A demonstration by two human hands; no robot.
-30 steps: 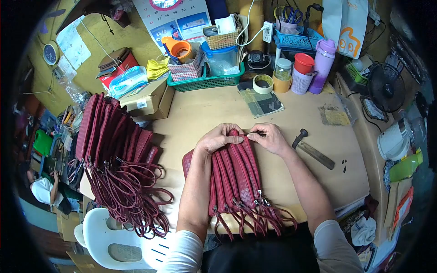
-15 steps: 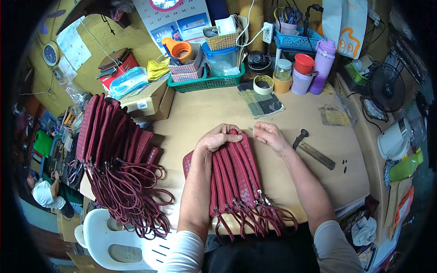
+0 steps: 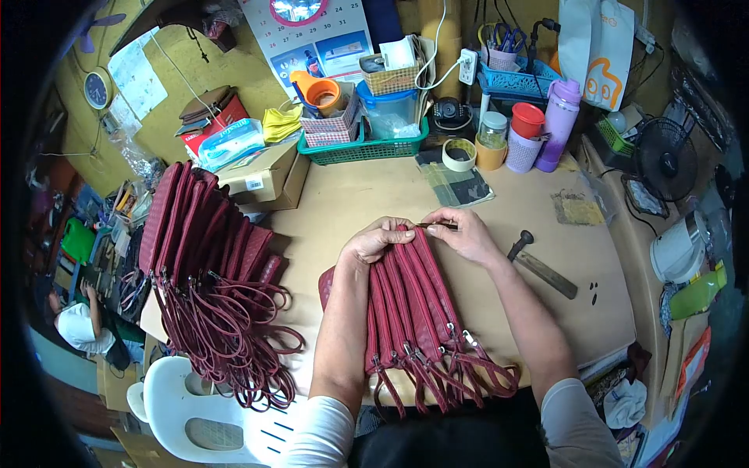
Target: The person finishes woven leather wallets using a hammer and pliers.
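The left hand [image 3: 376, 240] curls closed over the far ends of the stacked red pouches [image 3: 413, 308]. Just right of those fingers, the right hand [image 3: 466, 234] pinches a thin tool [image 3: 435, 226] against the pouch tops.

Right hand [image 3: 468, 236] back at pouch stack [image 3: 409, 300] top, pinching thin tool [image 3: 437, 226] again; half second ago fingers lifted clear.

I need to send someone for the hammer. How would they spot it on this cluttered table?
On the tan table, look right of the maroon pouches, just past the right hand. The hammer lies flat there: a dark metal head on a wooden handle, alone on bare tabletop.
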